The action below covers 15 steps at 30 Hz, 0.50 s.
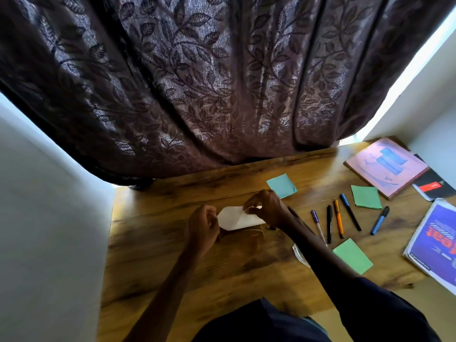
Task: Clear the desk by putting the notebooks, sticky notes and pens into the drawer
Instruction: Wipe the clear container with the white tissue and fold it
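Note:
On the wooden desk [172,255] lies a white paper pad [237,219]. My right hand [267,206] pinches its far right corner. My left hand [203,227] is curled at the pad's left end; whether it grips the pad I cannot tell. Several pens [339,218] lie in a row to the right, along with a blue sticky pad [281,185] and two green ones [366,196] [352,255]. A pink notebook [387,166], a black one [434,187] and a purple one [434,240] sit at the far right. No drawer shows.
A dark leaf-patterned curtain [209,82] hangs over the desk's back edge. White walls [49,230] close in on the left and right. A clear glass object [299,254] sits partly hidden under my right forearm.

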### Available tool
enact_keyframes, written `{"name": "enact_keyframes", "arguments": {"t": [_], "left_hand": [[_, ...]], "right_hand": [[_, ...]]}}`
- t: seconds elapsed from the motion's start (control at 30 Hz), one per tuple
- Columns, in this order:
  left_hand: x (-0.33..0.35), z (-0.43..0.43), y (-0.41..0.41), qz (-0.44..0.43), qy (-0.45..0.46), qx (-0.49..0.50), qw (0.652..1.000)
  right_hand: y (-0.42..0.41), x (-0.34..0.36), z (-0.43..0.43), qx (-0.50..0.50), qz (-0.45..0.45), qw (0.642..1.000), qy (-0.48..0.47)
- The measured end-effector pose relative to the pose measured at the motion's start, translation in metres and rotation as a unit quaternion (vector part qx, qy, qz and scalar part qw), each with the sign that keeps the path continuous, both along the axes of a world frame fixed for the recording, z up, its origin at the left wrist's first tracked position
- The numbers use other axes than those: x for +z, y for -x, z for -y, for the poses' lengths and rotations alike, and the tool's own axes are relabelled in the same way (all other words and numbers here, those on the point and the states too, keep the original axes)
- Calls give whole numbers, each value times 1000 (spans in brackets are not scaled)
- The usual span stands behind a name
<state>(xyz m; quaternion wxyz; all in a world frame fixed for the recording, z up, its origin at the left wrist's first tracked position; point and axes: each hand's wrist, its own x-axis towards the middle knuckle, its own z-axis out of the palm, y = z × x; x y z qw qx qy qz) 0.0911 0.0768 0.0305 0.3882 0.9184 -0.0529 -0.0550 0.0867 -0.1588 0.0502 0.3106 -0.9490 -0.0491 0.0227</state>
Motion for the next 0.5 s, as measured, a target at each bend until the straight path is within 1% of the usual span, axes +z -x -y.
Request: {"name": "enact_keyframes", "arguments": {"t": [0.1, 0.17, 0.23, 0.3, 0.37, 0.43, 0.5], "left_hand": [[-8, -5, -1, -19, -1, -11, 1000], [-11, -7, -1, -16, 13, -53, 998], [-11, -7, -1, -21, 16, -116, 993], [-14, -3, -2, -12, -17, -174, 985], [-17, 7, -5, -22, -60, -207, 976], [-19, 17, -10, -42, -89, -220, 970], [-26, 23, -17, -35, -94, -212, 972]], "right_hand": [[-1, -4, -4, 7, -25, 1000, -6], [1, -3, -6, 14, -19, 1000, -10], [4, 0, -7, 16, -8, 1000, -18], [8, 2, -7, 16, -2, 999, -28], [10, 3, -6, 15, 5, 999, -39], [10, 6, -4, 7, 22, 998, -51], [10, 8, -2, -8, 35, 998, -54]]}}
